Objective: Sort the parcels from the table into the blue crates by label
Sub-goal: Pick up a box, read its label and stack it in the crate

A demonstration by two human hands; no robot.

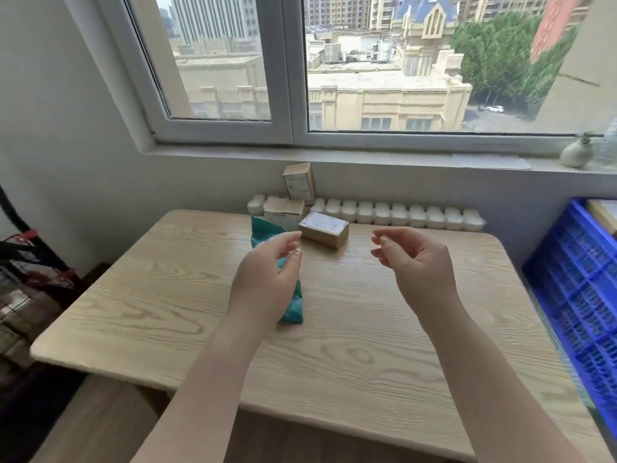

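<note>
Both your hands, left hand (267,275) and right hand (414,262), hover fingers loose, holding nothing, above teal parcel (293,305), likely choosing next for blue crate (574,282).

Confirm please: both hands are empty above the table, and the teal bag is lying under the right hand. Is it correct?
Not fully. In the head view both hands are empty above the table, but the teal bag lies under the left hand, not the right hand.

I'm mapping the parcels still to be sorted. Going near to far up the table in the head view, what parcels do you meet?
Teal mailer bag → brown box lying flat → box behind the bag's far end → upright box against the wall.
</note>
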